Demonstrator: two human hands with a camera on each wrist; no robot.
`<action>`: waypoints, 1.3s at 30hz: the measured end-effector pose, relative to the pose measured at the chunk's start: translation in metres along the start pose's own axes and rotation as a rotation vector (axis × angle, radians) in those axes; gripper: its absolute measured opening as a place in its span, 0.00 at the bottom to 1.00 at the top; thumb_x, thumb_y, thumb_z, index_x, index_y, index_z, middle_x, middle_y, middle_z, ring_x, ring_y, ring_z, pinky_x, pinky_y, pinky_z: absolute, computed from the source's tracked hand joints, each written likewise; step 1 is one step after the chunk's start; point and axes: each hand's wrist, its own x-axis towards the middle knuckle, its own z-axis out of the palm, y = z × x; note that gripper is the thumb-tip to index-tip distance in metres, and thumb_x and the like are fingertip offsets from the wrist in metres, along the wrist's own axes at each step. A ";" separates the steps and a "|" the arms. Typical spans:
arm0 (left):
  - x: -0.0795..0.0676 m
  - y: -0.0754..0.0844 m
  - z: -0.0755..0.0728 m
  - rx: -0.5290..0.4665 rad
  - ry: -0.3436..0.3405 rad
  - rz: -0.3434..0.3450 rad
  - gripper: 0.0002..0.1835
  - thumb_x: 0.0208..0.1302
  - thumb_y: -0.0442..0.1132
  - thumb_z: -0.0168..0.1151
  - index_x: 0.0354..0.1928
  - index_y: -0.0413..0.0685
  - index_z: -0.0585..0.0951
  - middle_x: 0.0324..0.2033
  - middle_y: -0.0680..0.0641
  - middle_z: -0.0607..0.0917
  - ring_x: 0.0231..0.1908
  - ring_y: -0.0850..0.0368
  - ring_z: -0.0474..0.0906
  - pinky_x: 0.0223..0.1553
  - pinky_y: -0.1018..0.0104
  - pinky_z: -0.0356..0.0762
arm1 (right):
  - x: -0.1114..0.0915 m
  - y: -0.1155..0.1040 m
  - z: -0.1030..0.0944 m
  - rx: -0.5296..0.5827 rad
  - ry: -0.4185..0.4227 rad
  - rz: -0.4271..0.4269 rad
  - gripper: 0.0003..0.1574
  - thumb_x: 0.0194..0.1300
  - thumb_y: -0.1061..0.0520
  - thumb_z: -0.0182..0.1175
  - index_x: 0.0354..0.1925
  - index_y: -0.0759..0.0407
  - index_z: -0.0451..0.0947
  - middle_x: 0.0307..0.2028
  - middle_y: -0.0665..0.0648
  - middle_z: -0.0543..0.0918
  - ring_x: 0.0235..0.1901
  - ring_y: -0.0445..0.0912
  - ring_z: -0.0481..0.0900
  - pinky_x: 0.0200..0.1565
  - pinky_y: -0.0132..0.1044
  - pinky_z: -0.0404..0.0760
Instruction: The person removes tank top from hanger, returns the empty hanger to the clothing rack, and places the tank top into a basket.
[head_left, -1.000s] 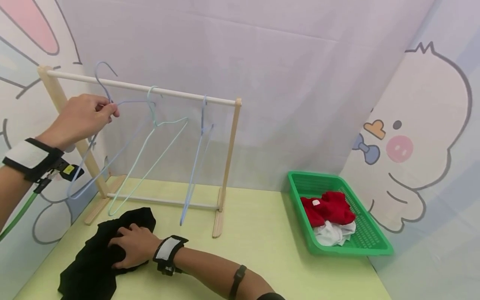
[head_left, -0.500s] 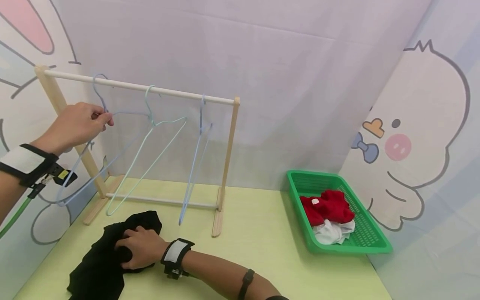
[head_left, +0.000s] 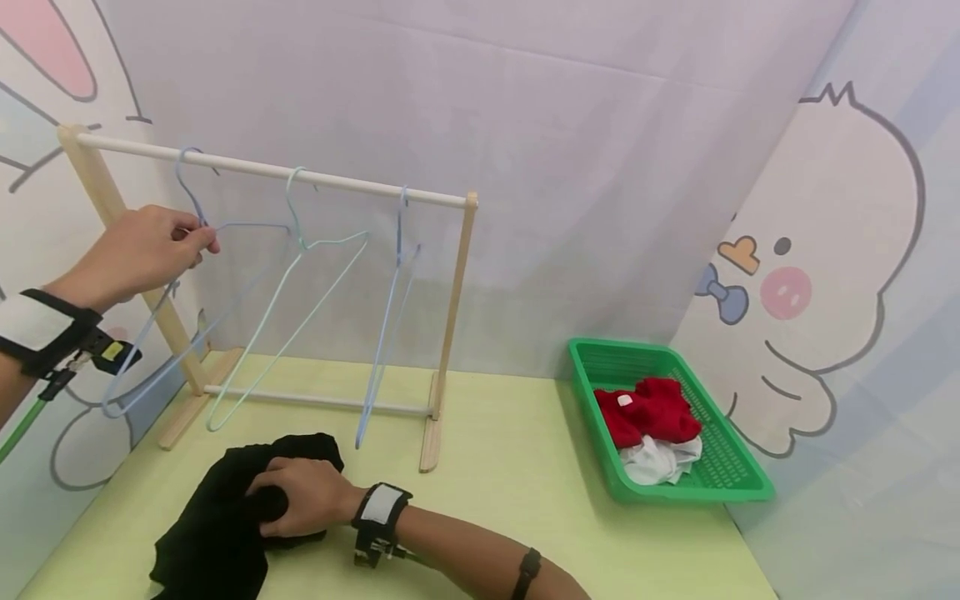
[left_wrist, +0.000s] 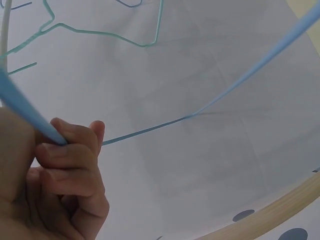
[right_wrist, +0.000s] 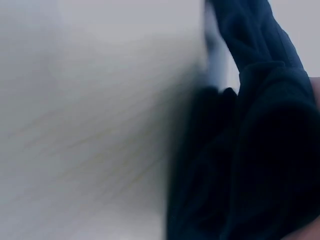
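Note:
My left hand (head_left: 150, 250) pinches a light blue clothes hanger (head_left: 191, 200) just below its hook. That hook curves over the top rail at the rack's left end. In the left wrist view, curled fingers (left_wrist: 72, 165) close around the blue wire (left_wrist: 250, 72). Down on the table, my right hand (head_left: 311, 496) grips a bunched black garment (head_left: 217, 517), thumb and fingers curled into the fabric. Dark folded cloth (right_wrist: 270, 150) fills the right side of the right wrist view. The garment's shape is hidden by its folds.
A wooden rack with a white rail (head_left: 345, 180) stands at the back left. From it hang a mint hanger (head_left: 302, 243) and another blue hanger (head_left: 400, 242). At the right, a green basket (head_left: 731, 479) holds a red garment (head_left: 660, 412) and a white one (head_left: 656, 462).
My left hand has lowered the blue hanger, its hook passing from above the rail to over it. My right hand has drawn the black garment rightward across the table.

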 end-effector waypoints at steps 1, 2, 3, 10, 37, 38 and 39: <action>0.000 0.000 0.001 -0.001 -0.001 -0.001 0.25 0.87 0.44 0.46 0.47 0.28 0.84 0.28 0.42 0.84 0.26 0.48 0.73 0.29 0.58 0.67 | -0.004 0.002 -0.002 0.022 0.013 0.001 0.29 0.68 0.39 0.73 0.65 0.39 0.83 0.58 0.40 0.81 0.44 0.25 0.75 0.38 0.16 0.68; 0.001 0.001 0.001 -0.002 -0.003 -0.003 0.24 0.87 0.44 0.46 0.47 0.28 0.84 0.29 0.41 0.84 0.27 0.48 0.74 0.29 0.57 0.68 | -0.009 0.004 -0.005 0.045 0.025 0.001 0.29 0.68 0.40 0.73 0.65 0.40 0.83 0.58 0.41 0.81 0.45 0.25 0.75 0.39 0.15 0.68; 0.001 0.001 0.002 -0.003 -0.004 -0.001 0.24 0.87 0.44 0.46 0.47 0.28 0.84 0.29 0.41 0.85 0.28 0.47 0.75 0.30 0.56 0.69 | -0.013 0.006 -0.008 0.074 0.037 0.000 0.28 0.69 0.41 0.73 0.65 0.42 0.83 0.58 0.42 0.82 0.46 0.26 0.76 0.41 0.15 0.69; 0.003 0.003 0.003 0.013 0.003 0.008 0.24 0.86 0.44 0.46 0.46 0.28 0.84 0.27 0.44 0.84 0.27 0.49 0.75 0.29 0.57 0.69 | -0.048 0.024 -0.034 0.405 0.107 0.023 0.25 0.72 0.52 0.71 0.65 0.53 0.82 0.63 0.52 0.84 0.62 0.35 0.79 0.60 0.22 0.72; 0.000 0.001 0.002 0.030 0.015 0.002 0.24 0.86 0.42 0.44 0.44 0.29 0.85 0.31 0.38 0.87 0.27 0.50 0.76 0.28 0.61 0.68 | -0.231 0.100 -0.131 0.957 0.426 0.292 0.19 0.67 0.60 0.71 0.56 0.59 0.84 0.50 0.54 0.87 0.52 0.49 0.81 0.57 0.38 0.79; -0.001 0.001 0.002 0.033 0.014 0.002 0.24 0.86 0.42 0.43 0.45 0.29 0.85 0.31 0.38 0.87 0.28 0.50 0.77 0.28 0.62 0.68 | -0.239 0.102 -0.134 0.967 0.440 0.308 0.19 0.68 0.60 0.70 0.57 0.60 0.83 0.51 0.54 0.86 0.52 0.49 0.81 0.57 0.38 0.79; -0.001 0.000 0.002 0.035 0.011 0.000 0.24 0.86 0.41 0.43 0.45 0.29 0.84 0.32 0.37 0.87 0.28 0.50 0.77 0.28 0.62 0.68 | -0.247 0.105 -0.137 0.977 0.451 0.328 0.20 0.69 0.60 0.70 0.58 0.61 0.82 0.52 0.54 0.86 0.53 0.49 0.81 0.57 0.38 0.80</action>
